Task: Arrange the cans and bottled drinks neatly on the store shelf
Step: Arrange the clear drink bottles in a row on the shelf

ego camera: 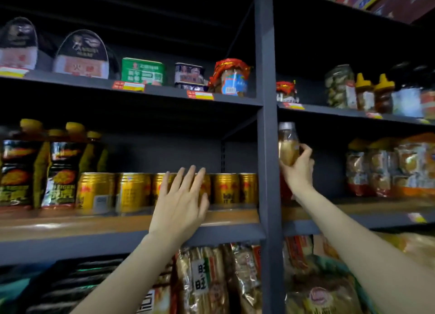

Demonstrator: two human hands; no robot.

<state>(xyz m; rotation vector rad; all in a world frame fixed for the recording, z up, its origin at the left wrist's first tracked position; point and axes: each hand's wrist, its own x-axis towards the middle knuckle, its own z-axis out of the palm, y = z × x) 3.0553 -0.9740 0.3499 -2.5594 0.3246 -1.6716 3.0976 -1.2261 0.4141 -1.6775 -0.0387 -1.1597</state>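
A row of gold cans [131,191] stands along the middle shelf [70,226], with several dark-labelled, yellow-capped bottles [58,163] at its left end. My left hand [181,205] reaches toward the cans with straight, spread fingers, its fingertips in front of the can tops. My right hand [297,170] grips a small amber bottle with a grey cap [287,144], held upright just right of the shelf's vertical post [267,125], above the right bay's shelf.
Tins and jars [143,71] line the upper shelf. Packaged snacks [388,167] fill the right bay, and bagged goods [211,280] sit on the shelf below. There is open space behind the cans and left of the snack packs.
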